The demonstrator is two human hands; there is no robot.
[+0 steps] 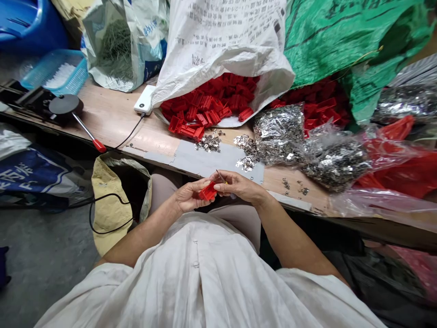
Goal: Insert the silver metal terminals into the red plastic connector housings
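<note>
Just off the table's front edge, above my lap, my left hand (191, 196) is closed on a small red plastic housing (207, 192). My right hand (237, 186) presses close against its right side. Pinched in the right fingers is a thin, dark-tipped tool with a bit of yellow (225, 181); its kind is too small to make out. On the table beyond the hands lie two loose piles of small metal pieces, a left pile (209, 143) and a right pile (247, 152). More red housings (208, 102) spill from the mouth of a white woven sack (225, 27).
Bags of metal pieces (336, 157) and a green sack (341, 41) crowd the right. A hand press with a red-tipped lever (87, 130), a white power bank (145, 99) and a blue basket (73, 73) stand left. A yellowish sack (111, 205) sits open below the table edge.
</note>
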